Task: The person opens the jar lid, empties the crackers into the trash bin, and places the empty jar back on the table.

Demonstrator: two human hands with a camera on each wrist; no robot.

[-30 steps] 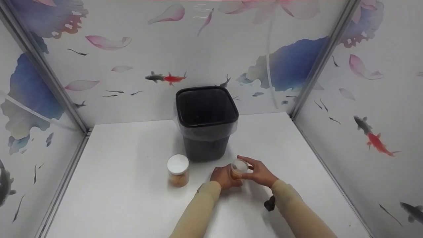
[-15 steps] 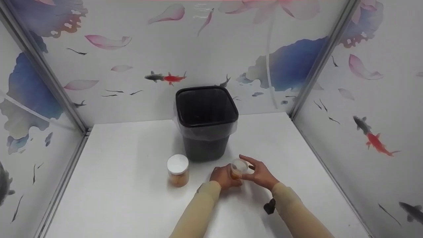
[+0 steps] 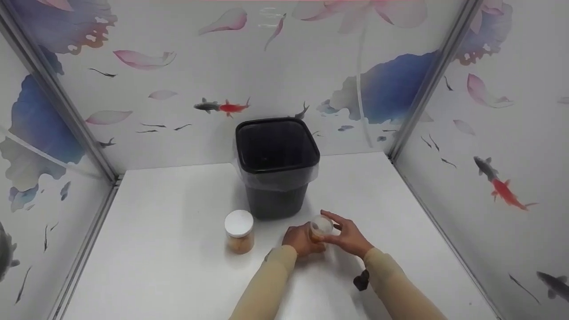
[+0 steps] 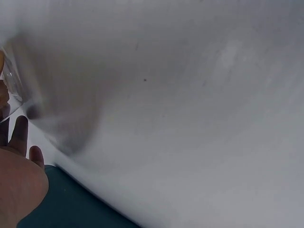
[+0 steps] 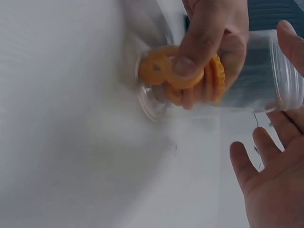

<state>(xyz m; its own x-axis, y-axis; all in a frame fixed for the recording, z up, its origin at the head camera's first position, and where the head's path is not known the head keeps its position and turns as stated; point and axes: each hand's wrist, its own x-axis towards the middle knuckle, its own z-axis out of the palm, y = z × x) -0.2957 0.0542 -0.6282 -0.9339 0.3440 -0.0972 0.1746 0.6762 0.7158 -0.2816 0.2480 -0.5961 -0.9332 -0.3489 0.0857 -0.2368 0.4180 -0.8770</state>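
Observation:
My left hand [image 3: 302, 241] grips the lower part of a clear plastic jar [image 3: 322, 224], coming from its left side. In the right wrist view, the left thumb and fingers wrap the jar [image 5: 256, 66] near its base. Orange, round pieces [image 5: 154, 69] with scalloped edges show inside the bottom. My right hand [image 3: 350, 235] holds the jar's ringed top end, thumb on the near side and index finger on the far side. The other right fingers [image 5: 243, 164] spread away from the wall. Only a sliver of the jar [image 4: 13, 78] appears at the left wrist view's edge.
A second jar [image 3: 239, 231] with a white lid and orange-brown contents stands left of the hands. Behind is a black bin [image 3: 278, 200] with a clear liner folded over its rim. Printed panels enclose the white table [image 3: 169, 249] at the back and sides.
The right thumb and index finger spread slightly at the jar's top, then drew in against it again. The left hand and its jar stay in place; the head view has shifted slightly.

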